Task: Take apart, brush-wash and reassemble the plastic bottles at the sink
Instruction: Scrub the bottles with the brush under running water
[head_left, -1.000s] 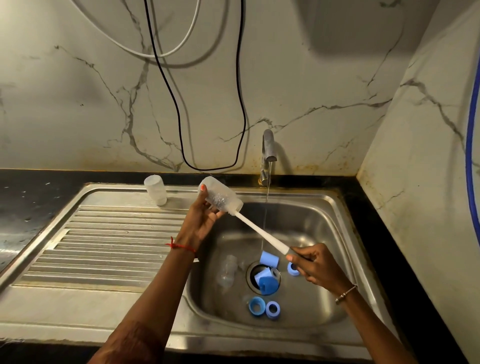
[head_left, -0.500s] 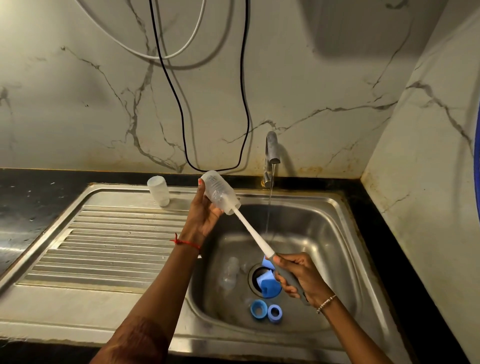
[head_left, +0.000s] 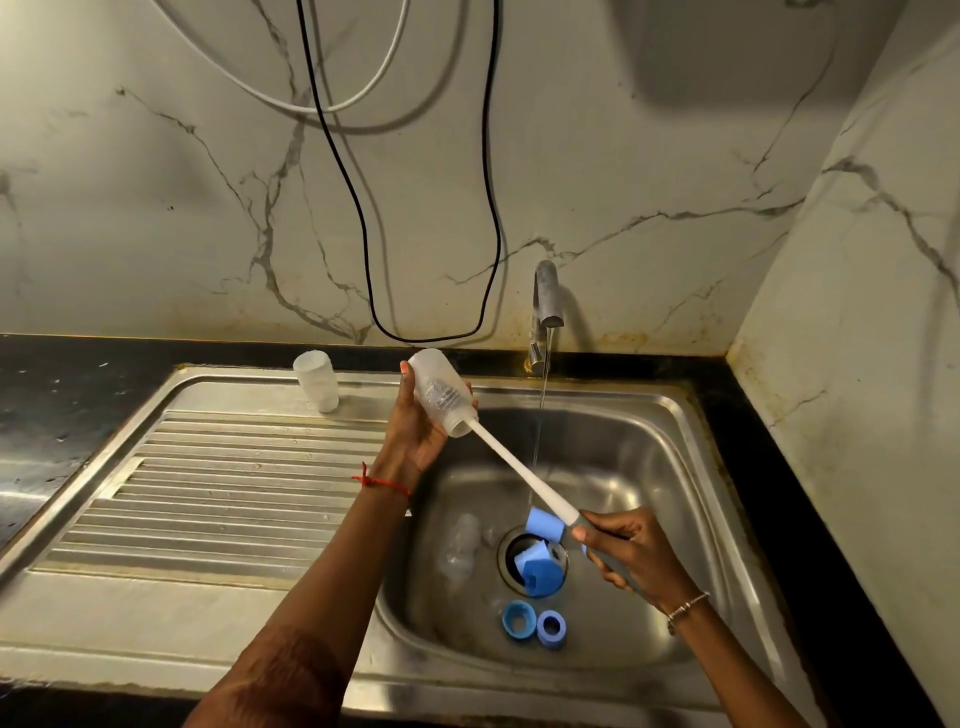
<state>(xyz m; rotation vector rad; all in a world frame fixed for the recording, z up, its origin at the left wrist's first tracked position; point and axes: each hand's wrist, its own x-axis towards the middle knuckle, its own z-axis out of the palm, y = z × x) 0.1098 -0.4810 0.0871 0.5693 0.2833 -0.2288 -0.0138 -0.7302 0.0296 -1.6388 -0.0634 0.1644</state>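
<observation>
Translucent white bottle (head_left: 441, 397), white brush handle (head_left: 519, 473), blue caps (head_left: 519, 620) in the steel-grey sink (head_left: 628, 457), black tabletop (head_left: 52, 395), white marble wall (head_left: 156, 208) veined grey, red thread (head_left: 382, 483) on a wrist

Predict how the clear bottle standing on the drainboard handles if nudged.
The bottle looks empty, thin plastic: probably light, tips easily. Droplets on the steel drainboard suggest it may slide. Round body: likely rolls once down.

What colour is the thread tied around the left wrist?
Red thread, best seen in the head view.

Home kitchen, steel sink (head_left: 691, 467), running tap (head_left: 545, 301), marble-look wall (head_left: 156, 208)
</observation>
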